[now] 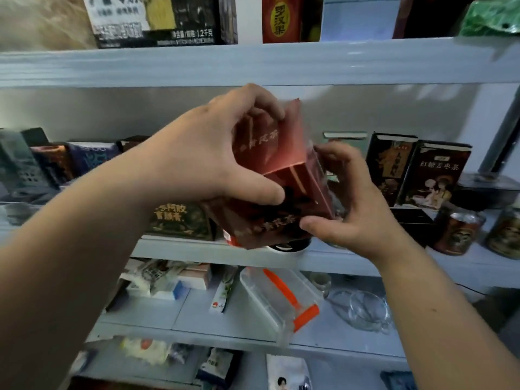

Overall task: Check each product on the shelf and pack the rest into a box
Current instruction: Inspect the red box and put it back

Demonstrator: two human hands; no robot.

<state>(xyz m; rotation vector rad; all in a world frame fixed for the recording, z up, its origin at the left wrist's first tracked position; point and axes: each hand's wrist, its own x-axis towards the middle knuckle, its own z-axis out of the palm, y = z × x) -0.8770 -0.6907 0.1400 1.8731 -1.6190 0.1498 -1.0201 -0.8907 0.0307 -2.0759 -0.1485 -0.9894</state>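
A dark red tea box (284,187) is held tilted in front of the middle shelf (253,251). My left hand (213,153) grips it from the upper left, fingers curled over its top edge and thumb on its front face. My right hand (346,201) holds its lower right side, thumb under the bottom edge and fingers behind it. The box's back is hidden by my fingers.
More boxed products stand on the middle shelf: dark boxes (416,173) at the right, tins (458,229) beside them, a green box (180,220) below my left hand. The lower shelf carries a clear plastic container with an orange handle (281,302) and a glass dish (363,308).
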